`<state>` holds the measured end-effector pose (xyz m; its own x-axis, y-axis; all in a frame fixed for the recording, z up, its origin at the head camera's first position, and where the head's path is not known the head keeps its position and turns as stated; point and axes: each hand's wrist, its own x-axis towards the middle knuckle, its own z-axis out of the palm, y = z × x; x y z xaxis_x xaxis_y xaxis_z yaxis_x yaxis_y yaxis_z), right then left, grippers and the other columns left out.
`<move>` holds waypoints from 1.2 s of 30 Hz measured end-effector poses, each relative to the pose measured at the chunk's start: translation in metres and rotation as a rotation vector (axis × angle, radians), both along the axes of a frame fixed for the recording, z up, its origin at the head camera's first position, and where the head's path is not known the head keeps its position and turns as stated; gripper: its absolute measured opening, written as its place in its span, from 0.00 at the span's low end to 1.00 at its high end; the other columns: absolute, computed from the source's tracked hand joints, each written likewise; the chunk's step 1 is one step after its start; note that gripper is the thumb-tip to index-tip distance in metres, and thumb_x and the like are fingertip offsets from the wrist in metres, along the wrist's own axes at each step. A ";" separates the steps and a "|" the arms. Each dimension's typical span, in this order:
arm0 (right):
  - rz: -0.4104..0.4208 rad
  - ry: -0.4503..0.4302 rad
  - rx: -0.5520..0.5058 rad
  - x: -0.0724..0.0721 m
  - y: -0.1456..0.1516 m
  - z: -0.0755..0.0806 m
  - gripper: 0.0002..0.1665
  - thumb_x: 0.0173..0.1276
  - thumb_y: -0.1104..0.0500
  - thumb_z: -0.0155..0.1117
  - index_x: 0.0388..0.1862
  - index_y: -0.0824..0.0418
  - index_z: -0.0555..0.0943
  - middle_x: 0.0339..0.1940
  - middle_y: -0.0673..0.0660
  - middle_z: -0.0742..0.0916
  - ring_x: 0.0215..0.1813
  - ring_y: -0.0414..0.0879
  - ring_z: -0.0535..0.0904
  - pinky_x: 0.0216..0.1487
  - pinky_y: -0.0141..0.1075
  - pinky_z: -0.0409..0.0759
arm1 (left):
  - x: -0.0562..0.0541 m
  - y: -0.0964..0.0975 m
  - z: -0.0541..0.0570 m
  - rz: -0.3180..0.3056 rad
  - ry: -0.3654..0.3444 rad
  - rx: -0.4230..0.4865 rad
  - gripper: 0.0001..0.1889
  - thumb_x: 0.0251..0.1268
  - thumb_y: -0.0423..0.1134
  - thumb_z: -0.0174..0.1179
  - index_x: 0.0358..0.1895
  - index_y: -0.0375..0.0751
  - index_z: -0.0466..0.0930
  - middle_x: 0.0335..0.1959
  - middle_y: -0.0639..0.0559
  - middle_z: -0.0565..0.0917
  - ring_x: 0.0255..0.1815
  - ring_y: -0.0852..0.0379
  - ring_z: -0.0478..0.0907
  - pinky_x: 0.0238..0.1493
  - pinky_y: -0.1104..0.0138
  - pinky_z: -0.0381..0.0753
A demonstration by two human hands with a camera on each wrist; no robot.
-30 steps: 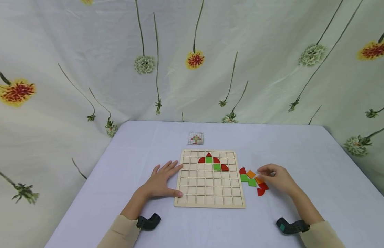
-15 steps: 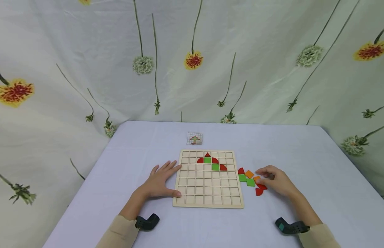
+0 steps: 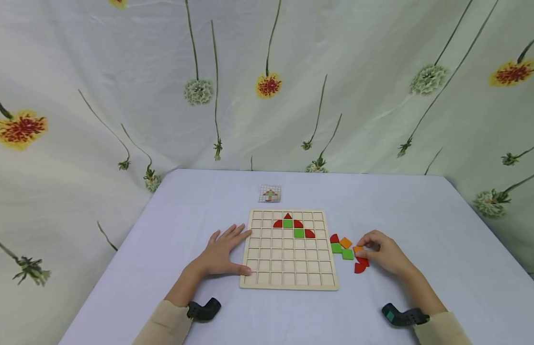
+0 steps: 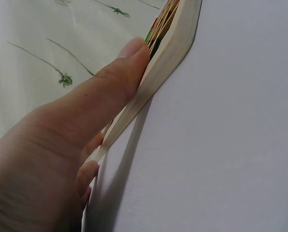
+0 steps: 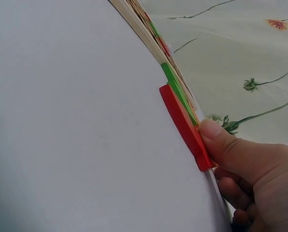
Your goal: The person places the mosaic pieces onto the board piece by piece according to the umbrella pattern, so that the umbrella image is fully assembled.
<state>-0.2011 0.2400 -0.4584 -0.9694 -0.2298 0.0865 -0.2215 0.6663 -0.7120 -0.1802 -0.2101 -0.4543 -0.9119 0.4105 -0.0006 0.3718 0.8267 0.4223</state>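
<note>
My left hand (image 3: 223, 251) rests at the left side of a wooden grid board (image 3: 289, 289), its fingers spread and the thumb (image 4: 120, 72) on the frame near the front corner. On the board's upper rows sit a red triangle (image 3: 288, 216), several red quarter-round tiles (image 3: 310, 234) and green square tiles (image 3: 299, 233). To the right, my right hand (image 3: 385, 251) pinches an orange square tile (image 3: 357, 249) between thumb and index finger. Red quarter-round tiles (image 5: 182, 125) lie right beneath and in front of the thumb.
More loose tiles lie against the board's right edge: a red quarter-round (image 3: 334, 238), green squares (image 3: 347, 254) and an orange square (image 3: 346, 243). Behind the board is a small printed pattern card (image 3: 269, 193). A flowered cloth (image 3: 163, 86) hangs behind the white-covered table (image 3: 206, 191).
My right thumb and index finger have closed in on the orange square among the loose tiles. The left hand stays on the board, and the view has shifted slightly.
</note>
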 end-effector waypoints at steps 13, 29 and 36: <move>-0.042 -0.049 0.017 0.003 -0.005 0.004 0.16 0.57 0.57 0.76 0.38 0.62 0.80 0.30 0.52 0.77 0.37 0.48 0.71 0.34 0.32 0.72 | 0.000 -0.001 -0.001 0.002 0.003 0.000 0.56 0.41 0.73 0.65 0.75 0.49 0.61 0.77 0.45 0.56 0.78 0.42 0.45 0.69 0.36 0.37; -0.068 -0.079 -0.065 0.004 -0.004 0.010 0.13 0.60 0.59 0.73 0.37 0.63 0.79 0.28 0.52 0.79 0.35 0.48 0.73 0.33 0.30 0.75 | 0.002 0.000 0.000 0.009 -0.001 0.000 0.56 0.42 0.73 0.65 0.75 0.49 0.60 0.77 0.45 0.56 0.78 0.42 0.44 0.69 0.37 0.37; -0.091 -0.106 -0.130 -0.002 -0.002 0.010 0.13 0.62 0.58 0.72 0.38 0.64 0.79 0.29 0.54 0.80 0.35 0.48 0.74 0.32 0.30 0.75 | 0.002 -0.001 0.001 0.001 -0.002 0.012 0.56 0.42 0.73 0.65 0.75 0.49 0.60 0.77 0.45 0.55 0.78 0.42 0.44 0.69 0.37 0.37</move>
